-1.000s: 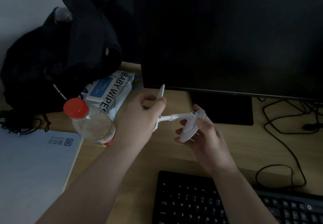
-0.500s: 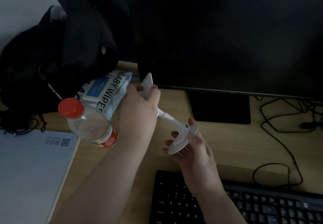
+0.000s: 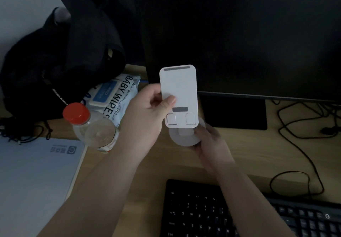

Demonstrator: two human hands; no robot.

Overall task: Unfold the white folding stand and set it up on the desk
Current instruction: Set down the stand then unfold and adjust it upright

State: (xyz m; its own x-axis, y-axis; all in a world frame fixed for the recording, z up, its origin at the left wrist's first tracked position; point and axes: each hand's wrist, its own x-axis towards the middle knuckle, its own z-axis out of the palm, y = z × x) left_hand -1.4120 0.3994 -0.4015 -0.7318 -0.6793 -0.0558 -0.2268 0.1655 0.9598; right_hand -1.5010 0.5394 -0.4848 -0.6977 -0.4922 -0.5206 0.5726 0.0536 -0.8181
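- Two hands hold the white folding stand (image 3: 178, 92) in the air above the tabletop (image 3: 239, 144), in front of the dark monitor (image 3: 239, 37).
- The left hand (image 3: 147, 114) has its grip closed on the flat plate of the stand: the thumb lies on the front face, the other fingers are behind the left edge.
- The plate stands nearly upright and faces the camera. It shows a grey strip along the top, a smaller grey strip lower down and two small square tabs at the bottom.
- The right hand (image 3: 210, 142) has its grip closed on the round base (image 3: 182, 139), just under the plate; the fingers wrap it from the right and from below.
- The stand does not touch the tabletop.
- To the left of the left hand lies a clear bottle with red cap (image 3: 92, 126), and behind it a pack of baby wipes (image 3: 114, 96).
- A black keyboard (image 3: 203, 214) is near the lower edge, under the forearms.
- A black bag (image 3: 55, 61) is at the back left, and black cables (image 3: 304, 144) run over the tabletop at the right.
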